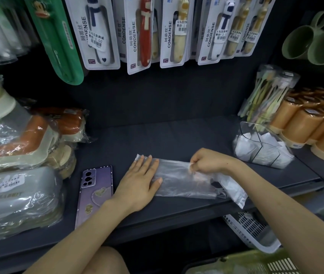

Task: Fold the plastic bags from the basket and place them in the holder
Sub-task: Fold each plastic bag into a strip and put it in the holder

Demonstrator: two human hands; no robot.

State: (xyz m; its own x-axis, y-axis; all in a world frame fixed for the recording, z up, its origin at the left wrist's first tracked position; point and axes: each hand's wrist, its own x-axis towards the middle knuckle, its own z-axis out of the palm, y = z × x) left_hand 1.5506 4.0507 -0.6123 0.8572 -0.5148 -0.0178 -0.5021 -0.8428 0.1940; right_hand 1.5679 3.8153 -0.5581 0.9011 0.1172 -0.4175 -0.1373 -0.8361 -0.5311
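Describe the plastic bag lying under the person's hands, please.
The plastic bag is thin, see-through and wrinkled, flattened into a long band lying across the dark shelf. Its right end looks whiter and bunched, and hangs over the shelf's front edge. The left hand presses flat on its left end; the right hand pinches its far edge near the middle.

A purple phone (96, 191) lies face down on the dark shelf (157, 135), just beside plastic-wrapped boxes (19, 196) at the left. Carded toothbrushes (143, 32) hang above. Orange cups (305, 123) stand at the right, with green mugs (315, 44) higher up.
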